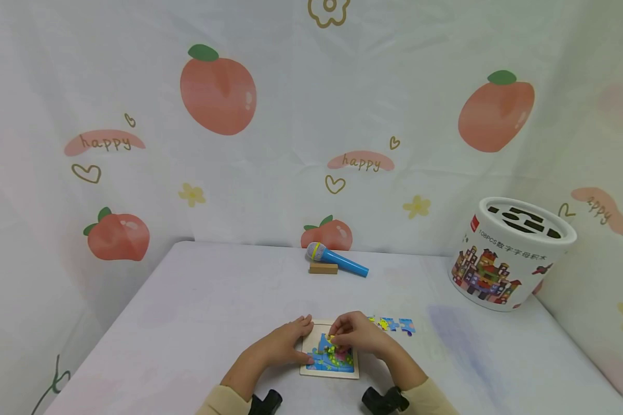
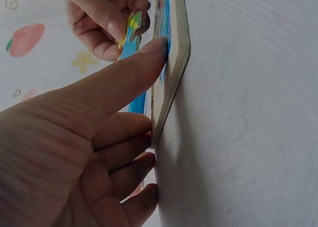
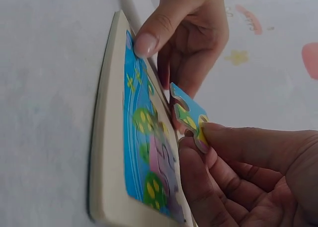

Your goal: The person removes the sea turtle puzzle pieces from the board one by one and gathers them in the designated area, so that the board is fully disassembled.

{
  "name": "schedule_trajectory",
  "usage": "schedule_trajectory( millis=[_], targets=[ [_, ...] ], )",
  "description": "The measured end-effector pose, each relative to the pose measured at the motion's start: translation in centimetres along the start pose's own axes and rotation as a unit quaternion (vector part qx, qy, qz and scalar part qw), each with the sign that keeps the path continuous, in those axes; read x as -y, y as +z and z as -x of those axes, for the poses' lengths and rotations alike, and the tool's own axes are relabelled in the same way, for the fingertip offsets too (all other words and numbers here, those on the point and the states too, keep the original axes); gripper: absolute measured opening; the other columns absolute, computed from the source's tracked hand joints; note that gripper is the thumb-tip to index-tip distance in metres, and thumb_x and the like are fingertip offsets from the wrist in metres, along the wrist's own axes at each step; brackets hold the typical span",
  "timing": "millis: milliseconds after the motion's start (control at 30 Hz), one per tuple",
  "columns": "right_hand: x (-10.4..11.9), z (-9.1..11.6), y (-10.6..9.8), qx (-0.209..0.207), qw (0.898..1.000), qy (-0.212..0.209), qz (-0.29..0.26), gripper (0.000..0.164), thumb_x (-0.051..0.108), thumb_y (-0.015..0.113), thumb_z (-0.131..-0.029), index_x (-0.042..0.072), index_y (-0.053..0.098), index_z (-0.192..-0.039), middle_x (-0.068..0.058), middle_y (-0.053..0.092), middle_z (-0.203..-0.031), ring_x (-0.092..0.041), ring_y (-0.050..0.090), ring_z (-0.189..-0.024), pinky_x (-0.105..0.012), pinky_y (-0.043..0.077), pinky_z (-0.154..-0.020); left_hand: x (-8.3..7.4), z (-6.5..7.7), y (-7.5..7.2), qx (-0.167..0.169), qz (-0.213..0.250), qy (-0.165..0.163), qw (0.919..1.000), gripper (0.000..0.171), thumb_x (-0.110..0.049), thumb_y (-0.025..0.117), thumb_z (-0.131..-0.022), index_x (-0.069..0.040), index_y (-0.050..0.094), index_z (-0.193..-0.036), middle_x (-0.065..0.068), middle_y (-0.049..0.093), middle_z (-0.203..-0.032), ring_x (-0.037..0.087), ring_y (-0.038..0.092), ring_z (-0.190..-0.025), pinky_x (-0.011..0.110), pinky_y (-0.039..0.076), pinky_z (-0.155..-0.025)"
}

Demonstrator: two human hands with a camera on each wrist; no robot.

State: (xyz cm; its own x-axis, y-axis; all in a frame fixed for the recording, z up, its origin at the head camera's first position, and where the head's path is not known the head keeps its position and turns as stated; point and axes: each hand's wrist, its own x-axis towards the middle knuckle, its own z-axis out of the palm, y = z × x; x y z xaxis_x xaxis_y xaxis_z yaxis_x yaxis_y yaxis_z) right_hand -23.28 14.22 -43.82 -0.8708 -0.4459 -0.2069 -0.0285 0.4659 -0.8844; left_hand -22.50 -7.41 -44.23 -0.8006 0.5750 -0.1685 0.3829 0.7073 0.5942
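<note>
A small jigsaw puzzle in a pale wooden tray (image 1: 328,375) lies before me, its lower part filled with blue, green and pink pieces. My left hand (image 1: 285,341) rests at the tray's left side. Its extended thumb presses on the picture, while the other fingers reach along the edge, as the left wrist view shows. Between thumb and fingertips my right hand (image 1: 360,334) pinches a jigsaw piece (image 3: 189,113), blue with green and yellow. That piece is tilted up over the puzzle, apart from the fitted pieces (image 3: 131,83).
Loose jigsaw pieces (image 1: 394,324) lie right of the tray, partly behind my right hand. Farther back are a blue toy microphone (image 1: 345,263) and a small wooden block (image 1: 323,268). A large white tub (image 1: 509,253) stands at the back right, near the patterned backdrop.
</note>
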Motion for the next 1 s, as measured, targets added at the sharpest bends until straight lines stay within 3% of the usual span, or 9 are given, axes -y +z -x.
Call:
schedule_trajectory(
  millis=[300,1000],
  targets=[
    [-0.8,1.1,-1.3,-0.020,1.000,0.021,-0.003,0.017,0.011,0.068,-0.084,-0.002,0.064,-0.094,-0.002,0.063,-0.076,-0.011,0.058,-0.064,-0.026,0.056,-0.064,0.0,0.0,0.2,-0.006,-0.009,-0.002,0.9999,0.075,-0.032,0.075,-0.077,-0.001,0.043,-0.138,0.011,0.034,-0.150,0.031,0.027,-0.141,0.049,0.025,-0.112],
    [-3.1,3.2,-4.4,-0.049,0.999,0.009,0.007,0.019,0.011,0.066,-0.084,-0.005,0.065,-0.095,-0.003,0.065,-0.079,-0.011,0.058,-0.066,-0.027,0.054,-0.062,-0.1,0.0,0.1,-0.003,-0.002,-0.012,0.9999,0.076,-0.033,0.075,-0.076,-0.003,0.043,-0.139,0.010,0.032,-0.151,0.030,0.025,-0.141,0.050,0.023,-0.113]
  ],
)
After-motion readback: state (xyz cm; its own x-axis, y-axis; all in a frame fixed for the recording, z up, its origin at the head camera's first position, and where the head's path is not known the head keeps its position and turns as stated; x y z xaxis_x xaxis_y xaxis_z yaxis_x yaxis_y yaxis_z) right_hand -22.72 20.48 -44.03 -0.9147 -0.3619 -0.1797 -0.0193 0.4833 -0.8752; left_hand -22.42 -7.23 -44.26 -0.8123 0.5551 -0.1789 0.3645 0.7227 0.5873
